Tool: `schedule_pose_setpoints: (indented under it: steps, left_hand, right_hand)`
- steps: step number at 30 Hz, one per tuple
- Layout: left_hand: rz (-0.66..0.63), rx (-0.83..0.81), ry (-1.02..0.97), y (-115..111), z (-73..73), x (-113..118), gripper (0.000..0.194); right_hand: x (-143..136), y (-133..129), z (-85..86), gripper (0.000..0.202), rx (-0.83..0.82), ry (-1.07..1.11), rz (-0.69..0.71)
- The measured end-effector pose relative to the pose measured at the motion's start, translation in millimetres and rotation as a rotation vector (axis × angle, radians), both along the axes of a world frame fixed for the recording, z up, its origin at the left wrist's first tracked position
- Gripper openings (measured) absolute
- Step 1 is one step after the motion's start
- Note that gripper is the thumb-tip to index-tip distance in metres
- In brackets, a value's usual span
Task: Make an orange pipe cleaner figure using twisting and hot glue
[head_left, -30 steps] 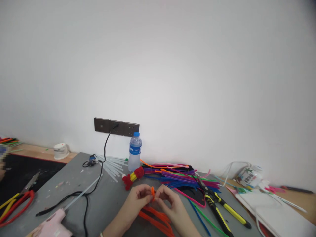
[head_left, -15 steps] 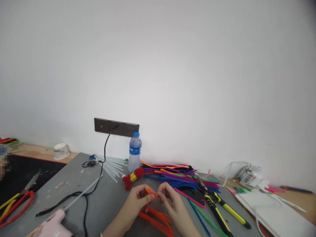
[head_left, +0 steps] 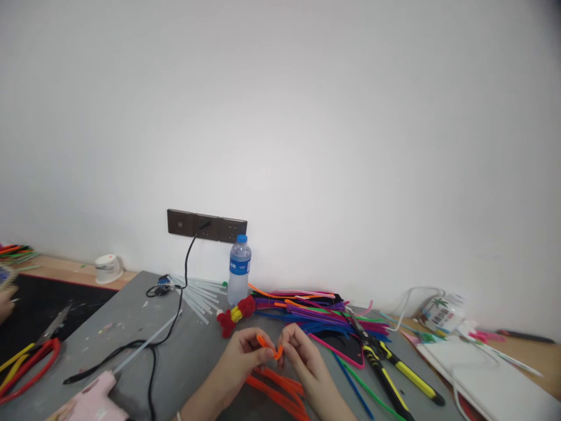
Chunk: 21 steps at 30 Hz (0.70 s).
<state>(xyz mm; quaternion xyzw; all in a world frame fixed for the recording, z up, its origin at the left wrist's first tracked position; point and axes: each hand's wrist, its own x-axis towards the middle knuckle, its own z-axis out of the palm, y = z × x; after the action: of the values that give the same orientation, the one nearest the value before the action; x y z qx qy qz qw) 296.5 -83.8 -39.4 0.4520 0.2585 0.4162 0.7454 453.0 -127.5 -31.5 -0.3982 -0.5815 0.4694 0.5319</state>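
A short bent orange pipe cleaner (head_left: 277, 353) is pinched between my two hands. My left hand (head_left: 245, 358) grips one part of it between thumb and fingers. The fingertips of my right hand (head_left: 301, 354) are closed on its other end, close to the left thumb. Below both hands, several long orange pipe cleaners (head_left: 280, 395) lie on the grey table mat (head_left: 197, 362). Just beyond my left hand lies a red and yellow pipe cleaner figure (head_left: 236, 317).
Behind the hands are a water bottle (head_left: 239, 272) and a pile of coloured pipe cleaners (head_left: 307, 313). Yellow-black shears (head_left: 385, 368) lie right; a pink glue gun (head_left: 94, 400), a black cord (head_left: 153, 351) and red-handled scissors (head_left: 30, 368) lie left. Another person's hand (head_left: 6, 304) shows far left.
The orange pipe cleaner has been bent further and shows more between my fingers. My right fingers have shifted slightly. At far left, the other person's hand has come further into view.
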Motion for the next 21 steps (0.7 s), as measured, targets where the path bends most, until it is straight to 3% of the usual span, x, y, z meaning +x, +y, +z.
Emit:
schedule_pose_setpoints:
  steps: [8,14,18,21]
  left_hand:
    - [-0.168,-0.075,0.049,-6,-4.9,-3,0.031]
    - [-0.283,-0.108,0.058,-6,-3.9,-9,0.031]
    - [-0.308,-0.09,0.051,-8,-5.7,-7,0.032]
    - [-0.258,-0.057,0.018,-8,-5.2,-4,0.036]
  right_hand:
    - [11,-3,3.9,0.039,-0.058,-0.083,0.131]
    - [12,-2,12.3,0.038,0.131,-0.219,0.08]
    - [8,-3,17.5,0.037,0.124,-0.169,0.089]
    - [7,-3,15.1,0.035,0.108,-0.112,0.068]
